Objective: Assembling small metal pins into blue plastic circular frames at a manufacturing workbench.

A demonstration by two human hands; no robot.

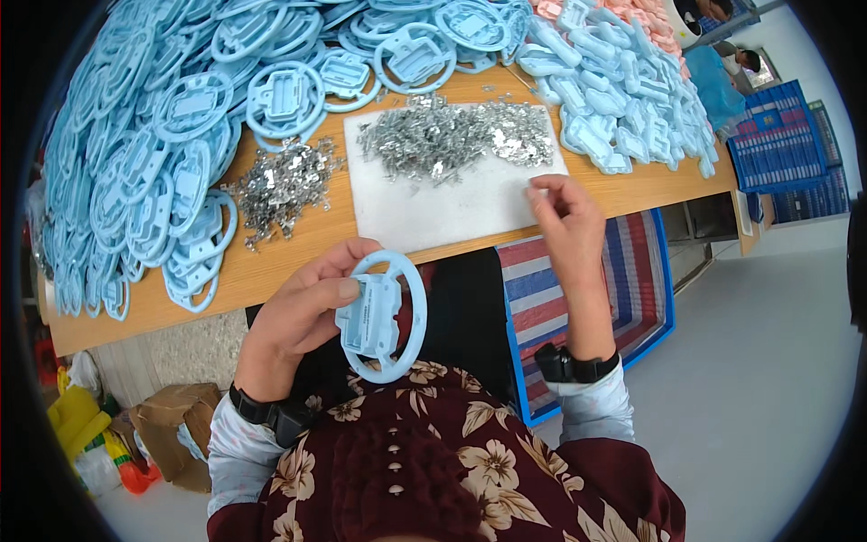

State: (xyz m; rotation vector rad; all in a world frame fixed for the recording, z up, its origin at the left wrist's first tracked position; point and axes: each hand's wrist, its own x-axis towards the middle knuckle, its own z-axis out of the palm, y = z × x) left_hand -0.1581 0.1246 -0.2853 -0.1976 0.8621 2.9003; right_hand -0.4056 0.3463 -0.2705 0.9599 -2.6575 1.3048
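My left hand point(312, 303) grips a light-blue plastic toy steering wheel point(372, 316) by its left side, thumb on the hub. The wheel is tilted over my lap, in front of the table edge, with the hollow of its hub in view. Over the right edge of a white foam pad point(406, 212), my right hand point(571, 217) has thumb and forefinger brought together. Whether a small part sits between those fingertips is too small to tell. Small silvery metal clips point(433, 140) lie heaped on the pad, and another heap of metal pieces point(284, 185) is beside it on the left.
Many blue steering wheels point(194, 104) are piled across the left and back of the wooden table point(312, 226). Blue plastic casings point(614, 99) and pink parts point(646, 32) cover the back right. A striped lined bin point(587, 298) stands below right; a cardboard box point(176, 429) lies lower left.
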